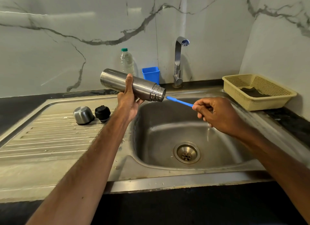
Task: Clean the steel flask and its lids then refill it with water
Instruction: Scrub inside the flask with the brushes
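A person's left hand [128,102] grips a cylindrical brushed-steel flask [117,81] around its middle, thumb over the top and fingers curled beneath. It holds the flask nearly level above the left edge of a stainless-steel sink [167,134], with the open threaded mouth pointing right. The right hand [216,114] pinches the end of a thin blue plastic handle [179,101] in curled fingers. The handle's wire tip enters the flask's mouth, and whatever head it carries is hidden inside.

This looks like scrubbing the flask's interior. Done well, the mouth probably tips down over the basin so dirty water drains, with long strokes reaching the base while the flask turns. Steel can slip when wet, so a firm hold matters.

On the ribbed draining board [50,134] to the left sit a domed steel cup lid [83,115], mouth down, and just beside it a black plastic stopper lid [102,113].

Behind stand a chrome tap [178,60] that is not running, a blue plastic tub [151,74] and a clear plastic bottle with a green cap [127,62]. A cream mesh basket [256,104] rests on the black table [293,122] at right, below white marble-veined walls [67,40].
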`<state>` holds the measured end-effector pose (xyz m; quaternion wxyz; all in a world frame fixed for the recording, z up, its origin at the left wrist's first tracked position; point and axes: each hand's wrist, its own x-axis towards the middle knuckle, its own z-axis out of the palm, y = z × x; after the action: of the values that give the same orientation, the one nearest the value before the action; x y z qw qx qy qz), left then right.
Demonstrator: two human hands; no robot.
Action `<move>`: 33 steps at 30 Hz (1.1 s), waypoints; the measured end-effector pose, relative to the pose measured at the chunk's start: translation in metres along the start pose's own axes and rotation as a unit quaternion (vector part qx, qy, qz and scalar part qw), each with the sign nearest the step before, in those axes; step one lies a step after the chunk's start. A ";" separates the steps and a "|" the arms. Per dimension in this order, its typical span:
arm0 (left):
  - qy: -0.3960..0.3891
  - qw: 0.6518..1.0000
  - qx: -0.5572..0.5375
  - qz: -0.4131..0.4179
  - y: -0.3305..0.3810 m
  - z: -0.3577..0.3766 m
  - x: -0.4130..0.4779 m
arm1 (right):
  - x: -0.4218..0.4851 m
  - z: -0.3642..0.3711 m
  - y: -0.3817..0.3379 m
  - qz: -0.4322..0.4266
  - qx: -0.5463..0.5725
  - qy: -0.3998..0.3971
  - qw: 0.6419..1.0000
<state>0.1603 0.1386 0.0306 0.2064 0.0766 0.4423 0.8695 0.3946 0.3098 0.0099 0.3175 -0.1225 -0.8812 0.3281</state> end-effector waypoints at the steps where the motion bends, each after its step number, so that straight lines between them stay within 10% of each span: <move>1: -0.001 1.000 -0.001 0.000 0.000 0.000 0.000 | 0.000 0.001 0.000 -0.012 -0.015 -0.003 1.000; 8: 0.001 1.000 -0.002 0.001 0.001 0.000 -0.001 | 0.003 -0.002 0.003 -0.027 -0.121 -0.047 0.991; 10: 0.000 1.000 -0.003 0.001 0.002 -0.001 -0.001 | 0.002 0.000 -0.003 0.067 0.023 -0.056 0.996; 13: -0.008 1.000 0.003 -0.001 0.004 -0.001 -0.002 | 0.002 -0.004 -0.011 0.245 0.289 -0.153 0.913; 20: -0.011 1.000 -0.002 -0.004 0.005 -0.001 -0.002 | 0.007 -0.017 -0.006 0.342 0.358 -0.153 0.855; 33: -0.009 1.000 0.009 -0.008 -0.001 -0.001 -0.001 | 0.006 -0.006 -0.001 0.327 0.337 -0.121 0.874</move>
<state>0.1616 0.1383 0.0294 0.2168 0.0826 0.4490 0.8629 0.3933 0.3144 0.0171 0.1045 -0.2488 -0.6585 0.7025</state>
